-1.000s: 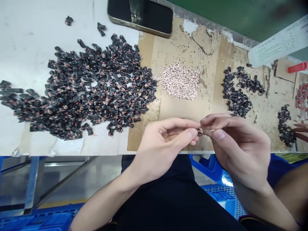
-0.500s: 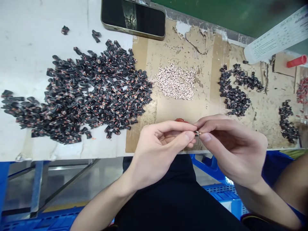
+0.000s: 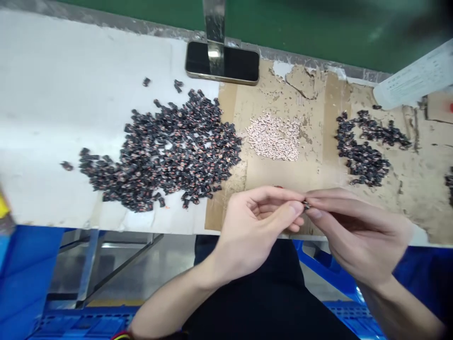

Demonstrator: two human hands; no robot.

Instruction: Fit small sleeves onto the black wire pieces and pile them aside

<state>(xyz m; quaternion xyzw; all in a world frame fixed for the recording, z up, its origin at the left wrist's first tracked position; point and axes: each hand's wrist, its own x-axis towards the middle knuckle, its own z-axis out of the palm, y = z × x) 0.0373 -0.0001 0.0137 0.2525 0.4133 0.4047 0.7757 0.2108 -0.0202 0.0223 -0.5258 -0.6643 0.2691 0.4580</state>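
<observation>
Thumb and forefinger of my left hand (image 3: 258,222) are pinched on a small dark part (image 3: 306,205), too small to make out fully. Pressed against its other side are the thumb and fingers of my right hand (image 3: 361,231). Both hands meet just above the front of the cardboard (image 3: 283,177). Left of them lies a big heap of small black parts with reddish-orange bits (image 3: 170,151). Beyond my hands is a spread of tiny pinkish metallic pieces (image 3: 274,137). A smaller group of dark parts (image 3: 368,163) lies to the right. A bit of something red (image 3: 279,187) shows behind my left hand.
A phone (image 3: 240,66) lies at the back edge below a metal bracket (image 3: 214,21). A whitish container with printed text (image 3: 414,80) stands at the back right. Blue crates (image 3: 95,326) are under the table, and a blue stool (image 3: 318,267) is beside my legs.
The view has shifted, so the table contents sit lower and further right. My hands stay pinched together on the small part, which looks slightly turned.
</observation>
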